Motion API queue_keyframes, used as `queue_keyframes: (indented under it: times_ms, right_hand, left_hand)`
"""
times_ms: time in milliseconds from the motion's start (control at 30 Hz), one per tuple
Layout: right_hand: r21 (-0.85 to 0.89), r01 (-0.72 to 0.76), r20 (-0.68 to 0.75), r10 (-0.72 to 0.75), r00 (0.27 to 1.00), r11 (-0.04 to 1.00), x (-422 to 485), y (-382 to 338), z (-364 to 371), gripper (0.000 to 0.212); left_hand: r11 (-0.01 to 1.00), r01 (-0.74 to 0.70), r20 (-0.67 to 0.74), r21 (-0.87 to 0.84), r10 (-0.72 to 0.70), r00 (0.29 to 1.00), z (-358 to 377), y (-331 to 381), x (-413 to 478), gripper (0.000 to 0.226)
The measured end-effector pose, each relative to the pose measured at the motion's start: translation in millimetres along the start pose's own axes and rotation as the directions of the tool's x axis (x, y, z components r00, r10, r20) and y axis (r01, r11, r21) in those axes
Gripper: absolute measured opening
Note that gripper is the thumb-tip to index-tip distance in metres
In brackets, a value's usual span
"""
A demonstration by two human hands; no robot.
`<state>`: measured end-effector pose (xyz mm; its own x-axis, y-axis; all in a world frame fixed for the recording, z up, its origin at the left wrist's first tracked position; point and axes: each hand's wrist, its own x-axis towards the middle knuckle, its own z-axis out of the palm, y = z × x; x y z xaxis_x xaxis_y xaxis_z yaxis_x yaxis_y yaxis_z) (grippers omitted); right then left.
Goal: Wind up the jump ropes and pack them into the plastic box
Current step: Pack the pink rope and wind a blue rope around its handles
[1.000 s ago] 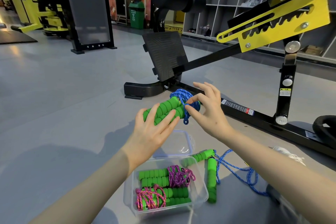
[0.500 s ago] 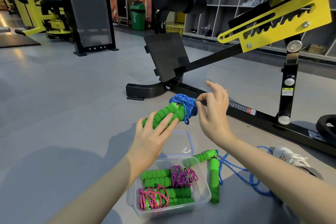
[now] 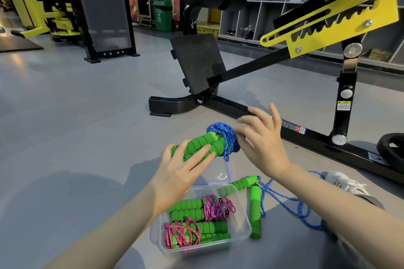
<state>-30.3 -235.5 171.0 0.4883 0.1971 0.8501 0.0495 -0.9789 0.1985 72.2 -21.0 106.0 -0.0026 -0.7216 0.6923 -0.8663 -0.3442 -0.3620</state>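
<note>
Grip confirmed: your left hand [image 3: 179, 171] clasps the paired green ribbed foam handles [image 3: 208, 143] wound with blue braided rope [image 3: 227, 135]. Your right hand [image 3: 265, 145] touches that coil — blur hides whether it pinches. Clear plastic box [image 3: 243, 219] lies below both hands.

My left hand [image 3: 181, 172] grips the paired green handles [image 3: 203, 144] above the plastic box [image 3: 246, 224]; my right hand [image 3: 262, 144], blurred, meets the blue cord [image 3: 227, 136] wound around their end.
</note>
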Motion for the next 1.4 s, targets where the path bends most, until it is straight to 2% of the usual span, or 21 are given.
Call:
queue_keyframes:
  times_ms: [133,200,300,400,467,567,633,700,800,967,1100,1267,1333,1400]
  right_hand:
    - [-0.057,0.283,0.103,-0.277,0.955,0.957,-29,3,0,0.021]
    - [-0.012,0.345,0.193,-0.337,0.922,0.938,-47,3,-2,0.030]
    - [0.076,0.364,0.332,-0.368,0.869,0.928,-69,3,0,0.043]
    - [0.154,0.331,0.398,-0.366,0.841,0.931,-91,-1,8,0.048]
    - [0.208,0.290,0.417,-0.353,0.838,0.934,-109,-5,9,0.049]
    - [0.301,0.232,0.459,-0.353,0.815,0.925,-141,-15,5,0.044]
    - [0.348,0.194,0.490,-0.355,0.796,0.917,-166,-25,2,0.036]
    - [0.378,0.155,0.527,-0.349,0.775,0.913,-186,-33,1,0.037]
    - [0.368,0.108,0.559,-0.313,0.768,0.923,-197,-34,8,0.038]
    - [0.397,0.008,0.583,-0.259,0.770,0.918,-201,-34,21,0.036]
    - [0.382,-0.042,0.557,-0.193,0.808,0.923,-202,-45,29,0.039]
    - [0.318,-0.088,0.556,-0.111,0.824,0.944,-209,-60,36,0.050]
    - [0.283,-0.099,0.547,-0.076,0.834,0.954,-213,-65,35,0.055]
    - [0.241,-0.074,0.526,-0.067,0.848,0.968,-215,-69,35,0.059]
  left_hand:
    - [0.999,-0.047,0.049,-0.014,0.047,0.998,-2,7,-17,0.066]
    - [0.999,-0.034,0.037,-0.029,0.035,0.999,-1,10,-22,0.069]
    - [0.995,-0.025,-0.023,-0.097,0.023,0.999,4,15,-29,0.053]
    - [0.988,-0.020,-0.034,-0.155,0.015,0.999,15,19,-39,0.048]
    - [0.981,-0.087,0.043,-0.171,0.095,0.995,19,22,-50,0.049]
    - [0.952,-0.242,0.279,-0.187,0.288,0.916,22,29,-72,0.071]
    - [0.929,-0.274,0.375,-0.250,0.354,0.857,25,38,-84,0.069]
    - [0.914,-0.284,0.426,-0.290,0.389,0.817,31,44,-92,0.065]
    - [0.902,-0.255,0.465,-0.350,0.403,0.788,41,46,-97,0.063]
    - [0.882,-0.117,0.540,-0.456,0.380,0.751,52,50,-97,0.055]
    - [0.894,-0.125,0.570,-0.431,0.377,0.730,57,52,-113,0.044]
    - [0.907,-0.133,0.629,-0.400,0.378,0.679,56,57,-119,0.045]
    - [0.907,-0.146,0.648,-0.394,0.387,0.655,54,56,-118,0.048]
    - [0.902,-0.200,0.645,-0.383,0.416,0.641,57,55,-119,0.061]
